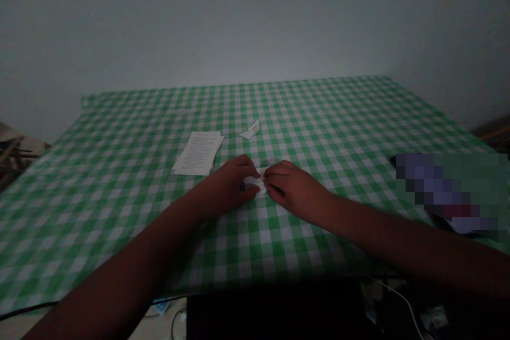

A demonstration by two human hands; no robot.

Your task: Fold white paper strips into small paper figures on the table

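Note:
Both my hands meet at the middle of a table with a green-and-white checked cloth (119, 212). My left hand (229, 187) and my right hand (292, 188) pinch a small folded white paper (258, 180) between their fingertips and press it onto the cloth. Most of that paper is hidden under my fingers.
A stack of printed white sheets (198, 152) lies just beyond my left hand. A small folded scrap of white paper (251, 130) sits further back. A blurred dark object (450, 191) rests at the table's right edge. Cables (402, 300) hang below the front edge. A plain wall stands behind.

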